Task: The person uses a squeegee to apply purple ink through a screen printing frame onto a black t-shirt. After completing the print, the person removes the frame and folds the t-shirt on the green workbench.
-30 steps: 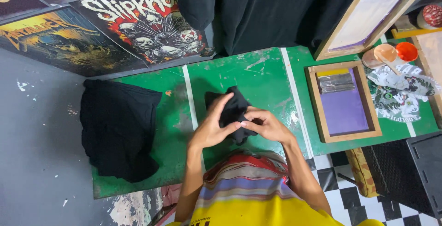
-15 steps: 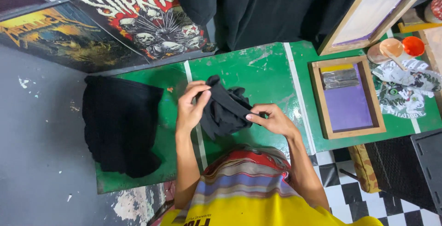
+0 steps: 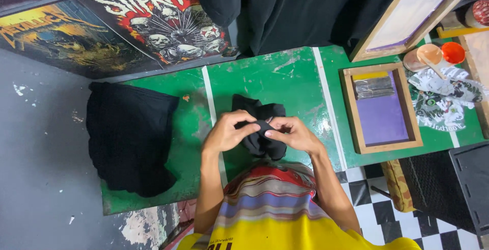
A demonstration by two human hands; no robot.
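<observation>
Crumpled black cloth (image 3: 260,127), left hand (image 3: 227,132) and right hand (image 3: 294,134) gripping, scuffed green table (image 3: 275,79)

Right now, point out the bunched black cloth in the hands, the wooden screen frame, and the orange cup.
bunched black cloth (image 3: 262,143), head view, lower fold below the hands
wooden screen frame (image 3: 381,107), head view, purple mesh centre
orange cup (image 3: 453,53), head view, inside of cup

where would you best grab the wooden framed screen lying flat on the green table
Probably by the long side rails of the wooden framed screen, from above, one hand on each. It lies flat on the green table, and only the raised wooden rim is rigid; the purple mesh inside looks too delicate to press.
</observation>
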